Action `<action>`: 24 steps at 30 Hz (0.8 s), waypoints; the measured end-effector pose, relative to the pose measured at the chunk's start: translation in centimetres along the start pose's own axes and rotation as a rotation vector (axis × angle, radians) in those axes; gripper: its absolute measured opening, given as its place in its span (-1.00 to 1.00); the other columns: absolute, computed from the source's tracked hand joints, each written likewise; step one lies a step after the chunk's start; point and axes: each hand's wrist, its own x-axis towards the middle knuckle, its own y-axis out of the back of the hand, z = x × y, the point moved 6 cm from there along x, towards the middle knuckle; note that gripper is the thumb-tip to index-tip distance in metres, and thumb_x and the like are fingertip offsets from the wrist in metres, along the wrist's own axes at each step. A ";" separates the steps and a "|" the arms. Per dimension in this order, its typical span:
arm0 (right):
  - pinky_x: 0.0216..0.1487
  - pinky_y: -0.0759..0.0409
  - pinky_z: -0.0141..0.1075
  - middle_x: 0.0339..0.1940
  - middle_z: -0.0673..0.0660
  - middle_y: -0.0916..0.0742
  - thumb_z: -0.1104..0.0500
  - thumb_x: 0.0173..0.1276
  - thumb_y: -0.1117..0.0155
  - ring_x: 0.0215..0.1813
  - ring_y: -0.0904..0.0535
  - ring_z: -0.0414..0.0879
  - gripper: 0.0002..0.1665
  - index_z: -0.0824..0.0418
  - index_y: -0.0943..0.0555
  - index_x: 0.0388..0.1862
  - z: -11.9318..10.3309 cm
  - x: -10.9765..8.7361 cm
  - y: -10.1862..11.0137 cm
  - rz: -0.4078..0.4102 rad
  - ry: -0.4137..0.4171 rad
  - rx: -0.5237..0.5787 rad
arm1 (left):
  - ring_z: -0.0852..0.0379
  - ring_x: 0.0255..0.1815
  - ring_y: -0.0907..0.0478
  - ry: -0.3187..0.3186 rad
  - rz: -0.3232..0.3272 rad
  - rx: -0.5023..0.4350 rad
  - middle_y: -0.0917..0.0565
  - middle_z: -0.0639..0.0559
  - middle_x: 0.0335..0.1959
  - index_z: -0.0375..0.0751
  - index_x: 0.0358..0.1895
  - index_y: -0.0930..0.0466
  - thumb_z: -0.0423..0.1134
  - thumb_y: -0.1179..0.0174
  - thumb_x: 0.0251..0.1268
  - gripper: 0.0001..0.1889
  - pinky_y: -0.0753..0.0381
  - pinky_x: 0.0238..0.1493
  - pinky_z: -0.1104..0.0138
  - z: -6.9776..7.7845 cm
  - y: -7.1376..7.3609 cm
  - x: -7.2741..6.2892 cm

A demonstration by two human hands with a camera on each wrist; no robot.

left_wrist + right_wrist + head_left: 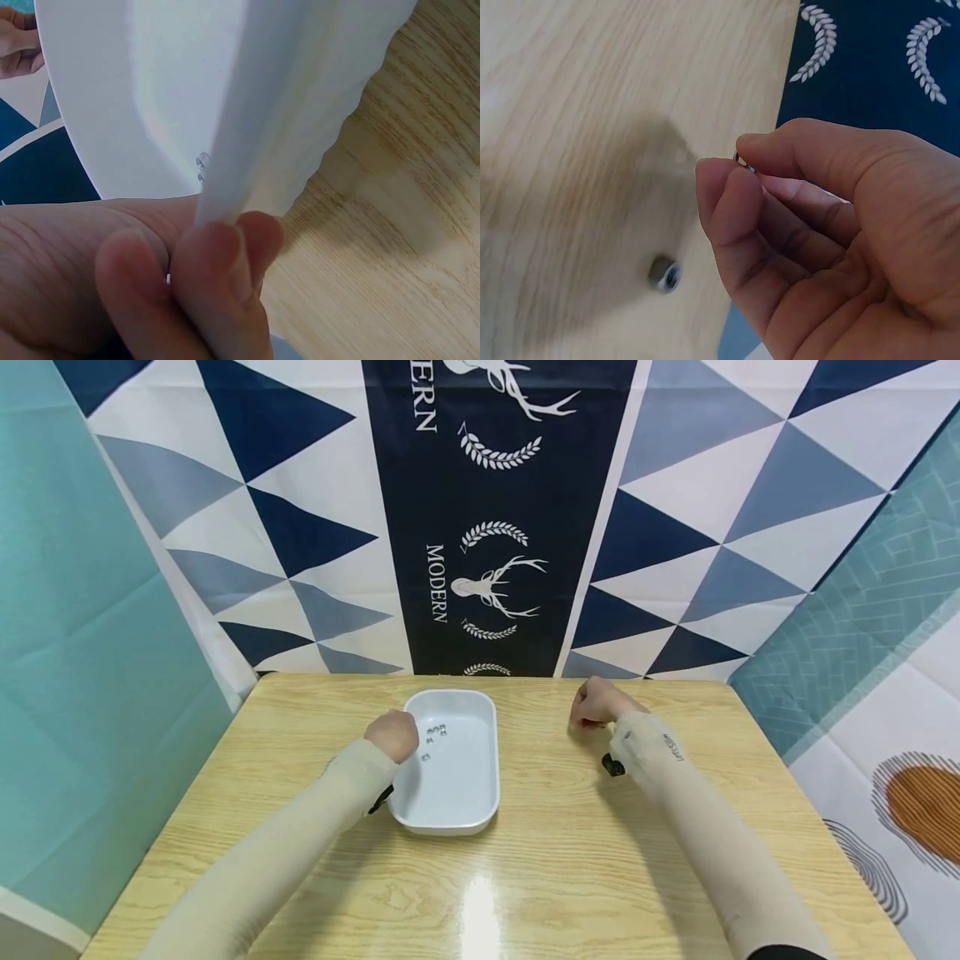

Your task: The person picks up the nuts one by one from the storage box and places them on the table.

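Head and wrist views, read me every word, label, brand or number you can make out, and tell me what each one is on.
"MODERN": white letters on the black vertical fabric band.
"ERN": higher on that band, the rest cut off by the picture's edge.
Cream right sleeve: dark print, too small to read.
Cream left sleeve: faint mark, too small to read.
Wrist views: no readable text.

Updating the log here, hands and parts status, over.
Left hand gripping white tray. Right hand pinching small metal piece. Metal bits in tray, nut on table. No obstruction visible.
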 end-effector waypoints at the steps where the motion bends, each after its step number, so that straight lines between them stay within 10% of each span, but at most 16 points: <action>1: -0.47 -0.46 -0.33 -0.67 0.11 -0.66 0.38 0.17 -0.23 -0.62 -0.44 -0.16 -0.89 0.35 -0.67 -0.49 0.3 0.0 0.1 0.004 0.001 -0.007 | 0.09 -0.51 -0.58 0.003 -0.004 -0.001 -0.59 -0.12 -0.48 -0.51 0.04 -0.64 -0.40 0.12 0.57 -0.67 -0.69 -0.48 0.31 0.0 0.0 0.0; 24: -0.45 -0.46 -0.34 -0.67 0.05 -0.65 0.33 0.25 -0.19 -0.59 -0.47 -0.16 -0.80 0.28 -0.64 -0.56 6.0 -2.1 1.9 0.046 -0.061 0.034 | 0.09 -0.52 -0.60 0.006 -0.017 -0.011 -0.61 -0.12 -0.49 -0.52 0.10 -0.62 -0.39 0.11 0.57 -0.66 -0.69 -0.50 0.32 -0.1 -0.1 0.1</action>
